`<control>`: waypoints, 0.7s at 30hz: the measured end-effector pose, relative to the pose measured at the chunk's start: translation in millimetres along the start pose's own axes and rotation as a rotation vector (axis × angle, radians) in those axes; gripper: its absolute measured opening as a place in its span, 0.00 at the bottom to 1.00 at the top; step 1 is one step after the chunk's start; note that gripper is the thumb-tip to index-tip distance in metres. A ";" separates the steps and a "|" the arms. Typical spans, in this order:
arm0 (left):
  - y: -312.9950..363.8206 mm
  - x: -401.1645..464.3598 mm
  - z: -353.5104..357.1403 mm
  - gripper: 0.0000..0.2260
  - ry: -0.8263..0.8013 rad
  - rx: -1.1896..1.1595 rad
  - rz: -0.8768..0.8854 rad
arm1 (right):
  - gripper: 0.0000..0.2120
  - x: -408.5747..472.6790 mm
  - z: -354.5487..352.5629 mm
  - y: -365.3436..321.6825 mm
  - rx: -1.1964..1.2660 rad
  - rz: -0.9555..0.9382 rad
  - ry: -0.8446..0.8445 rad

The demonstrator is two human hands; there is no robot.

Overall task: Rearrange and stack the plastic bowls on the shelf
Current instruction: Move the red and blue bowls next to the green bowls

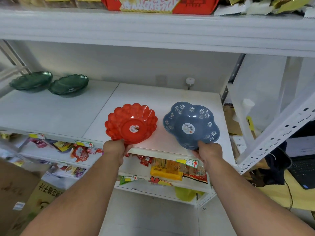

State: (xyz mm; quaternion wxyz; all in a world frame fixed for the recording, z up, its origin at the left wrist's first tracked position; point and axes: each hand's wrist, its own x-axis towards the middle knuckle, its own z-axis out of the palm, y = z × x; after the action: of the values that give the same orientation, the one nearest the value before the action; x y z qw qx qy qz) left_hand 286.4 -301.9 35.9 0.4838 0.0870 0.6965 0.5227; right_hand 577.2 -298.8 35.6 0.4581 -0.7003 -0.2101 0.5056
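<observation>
While both our arms reach toward the white shelf (153,99), each hand is closed on the near rim of a bowl. Our left hand (114,148) grips the red bowl (131,123) — a translucent, scalloped one with a round sticker in its base — and our right hand (208,151) pinches the blue bowl (190,124), thumb over the rim, its inside dotted with white flowers. These two bowls sit near the shelf's front edge, side by side and apart, tilted toward us. Far back at the left stand two dark green bowls (68,86) — just beside each other, maybe touching; we cannot tell. Snack packets (166,169) crowd the lower shelves.
</observation>
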 end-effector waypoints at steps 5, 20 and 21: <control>6.2 3.7 -49.7 0.04 0.091 -0.069 0.026 | 0.05 -9.8 35.3 4.7 -0.059 -0.007 -0.069; 51.8 38.7 -226.1 0.04 0.226 -0.192 0.091 | 0.07 -107.8 186.9 19.2 -0.303 -0.131 -0.286; 54.0 40.4 -235.8 0.03 0.233 -0.229 0.091 | 0.07 -114.6 196.7 21.0 -0.305 -0.138 -0.298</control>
State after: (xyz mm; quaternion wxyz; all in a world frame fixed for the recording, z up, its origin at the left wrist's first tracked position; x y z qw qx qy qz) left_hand 64.4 -404.7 52.8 0.3826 0.0016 0.6791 0.6265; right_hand 350.6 -311.5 63.2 0.3441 -0.6629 -0.3970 0.5335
